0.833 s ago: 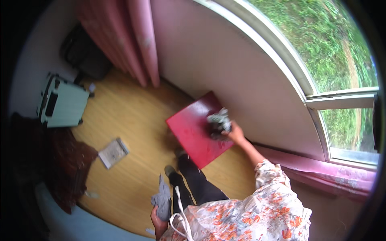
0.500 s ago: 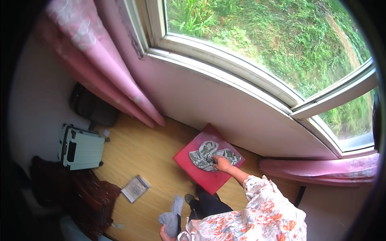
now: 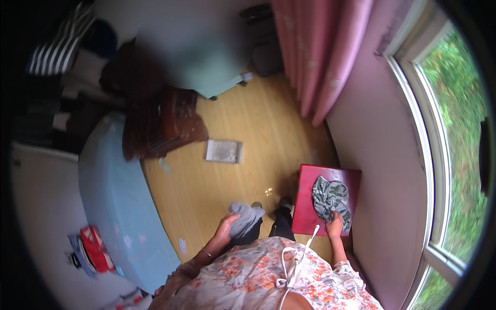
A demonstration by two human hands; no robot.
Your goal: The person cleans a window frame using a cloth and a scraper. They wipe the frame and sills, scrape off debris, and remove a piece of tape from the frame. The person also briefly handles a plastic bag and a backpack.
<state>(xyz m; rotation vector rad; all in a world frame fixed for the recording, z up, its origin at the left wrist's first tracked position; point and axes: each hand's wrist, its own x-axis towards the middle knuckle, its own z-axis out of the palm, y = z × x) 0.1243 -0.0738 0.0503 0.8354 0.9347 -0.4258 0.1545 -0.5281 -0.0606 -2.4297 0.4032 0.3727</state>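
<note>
The left hand (image 3: 226,229) had its grip closed around a grey cloth (image 3: 242,219), off the red table (image 3: 305,206). The right hand (image 3: 335,224) pinched a camouflage hat (image 3: 327,197), already on the table's right half but not released. Beyond, a flat box (image 3: 223,151) lay on the floor (image 3: 274,129).

Head view: shot from the wearer's head, left fisheye of a side-by-side pair. Aimed steeply down; floral top (image 3: 243,268) caught closest at lower edge, wooden floor (image 3: 258,124) mid-frame, red tabletop (image 3: 304,213) right of centre, window (image 3: 460,129) far right. Straight edges are bent toward the dark rim.
</note>
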